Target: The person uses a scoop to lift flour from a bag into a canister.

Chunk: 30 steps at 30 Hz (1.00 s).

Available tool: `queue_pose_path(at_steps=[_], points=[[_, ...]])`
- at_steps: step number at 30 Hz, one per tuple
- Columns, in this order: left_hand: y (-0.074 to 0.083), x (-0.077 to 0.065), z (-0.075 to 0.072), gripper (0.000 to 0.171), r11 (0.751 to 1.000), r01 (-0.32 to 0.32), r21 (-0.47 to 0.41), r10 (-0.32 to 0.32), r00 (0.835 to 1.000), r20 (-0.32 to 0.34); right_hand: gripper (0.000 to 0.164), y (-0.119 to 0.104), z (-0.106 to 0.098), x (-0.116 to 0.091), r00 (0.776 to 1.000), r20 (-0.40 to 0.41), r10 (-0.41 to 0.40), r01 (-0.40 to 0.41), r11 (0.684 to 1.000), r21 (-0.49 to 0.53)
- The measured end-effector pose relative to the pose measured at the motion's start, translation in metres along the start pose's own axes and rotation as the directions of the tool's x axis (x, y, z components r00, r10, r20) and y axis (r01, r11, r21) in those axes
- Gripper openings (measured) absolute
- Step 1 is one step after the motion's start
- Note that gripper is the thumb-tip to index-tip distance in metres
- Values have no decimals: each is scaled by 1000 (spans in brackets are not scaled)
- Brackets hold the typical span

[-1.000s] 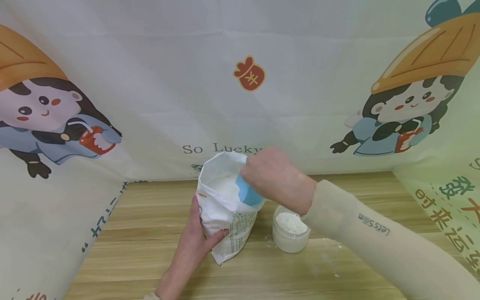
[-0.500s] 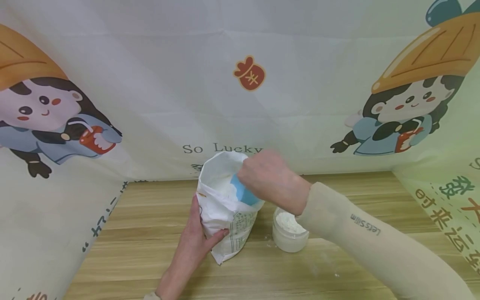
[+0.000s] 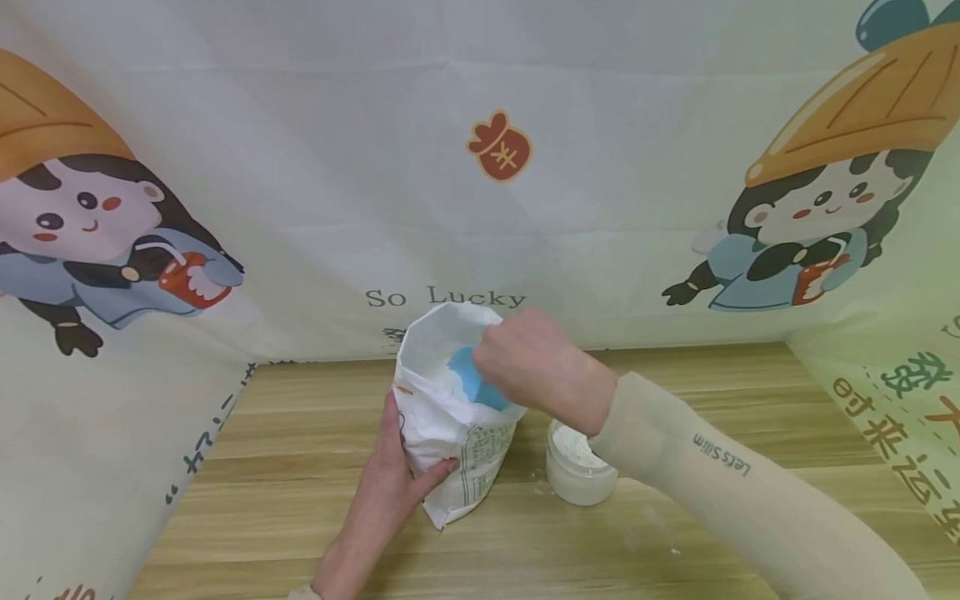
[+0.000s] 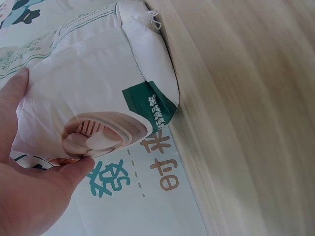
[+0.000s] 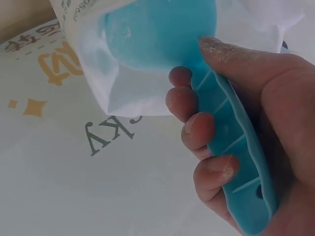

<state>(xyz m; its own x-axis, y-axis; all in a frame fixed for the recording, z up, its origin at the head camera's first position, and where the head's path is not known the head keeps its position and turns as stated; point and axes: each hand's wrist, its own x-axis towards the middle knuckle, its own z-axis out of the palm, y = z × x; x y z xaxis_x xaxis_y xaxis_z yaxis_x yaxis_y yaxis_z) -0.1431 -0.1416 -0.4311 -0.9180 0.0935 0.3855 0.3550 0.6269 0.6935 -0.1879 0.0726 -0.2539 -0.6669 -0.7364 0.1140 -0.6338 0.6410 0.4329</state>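
A white paper flour bag (image 3: 450,433) stands with its mouth open, tilted a little, and white powder shows inside. My left hand (image 3: 393,467) grips its lower left side, thumb across the front. In the left wrist view the bag (image 4: 88,83) bears a steamer picture and a green label. My right hand (image 3: 536,358) is over the bag's mouth, its fingers curled round the handle of a blue scoop (image 5: 236,132). The bowl of the scoop (image 3: 472,379) is inside the bag's mouth. White powder clings to my right thumb (image 5: 236,59).
A clear round jar (image 3: 581,483) holding white powder stands right of the bag, partly under my right forearm. Spilled powder (image 3: 660,533) marks the wooden table (image 3: 262,492). A printed cloth (image 3: 360,167) rises behind and at both sides.
My right hand and the blue scoop have shifted slightly left and down, farther over the bag's mouth. My left hand and the bag have stayed put.
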Motion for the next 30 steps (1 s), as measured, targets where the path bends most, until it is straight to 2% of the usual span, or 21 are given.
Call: queue_pose_path(at_steps=[10,20,25,30], points=[[0,1,2,128,1000,-2,5,2,1000,-6,23,6,19,-4,1000,-10,-13,14,993,121],[-2,1,3,128,1000,-25,-4,25,1000,-11,28,13,34,-14,998,-39,50,-40,973,228],[-2,2,3,128,1000,-25,-5,25,1000,-9,29,15,43,-19,992,-107,60,-33,970,241],[-1,2,2,126,1000,-14,-7,14,1000,-2,31,16,52,-23,977,-206,57,-5,970,242]])
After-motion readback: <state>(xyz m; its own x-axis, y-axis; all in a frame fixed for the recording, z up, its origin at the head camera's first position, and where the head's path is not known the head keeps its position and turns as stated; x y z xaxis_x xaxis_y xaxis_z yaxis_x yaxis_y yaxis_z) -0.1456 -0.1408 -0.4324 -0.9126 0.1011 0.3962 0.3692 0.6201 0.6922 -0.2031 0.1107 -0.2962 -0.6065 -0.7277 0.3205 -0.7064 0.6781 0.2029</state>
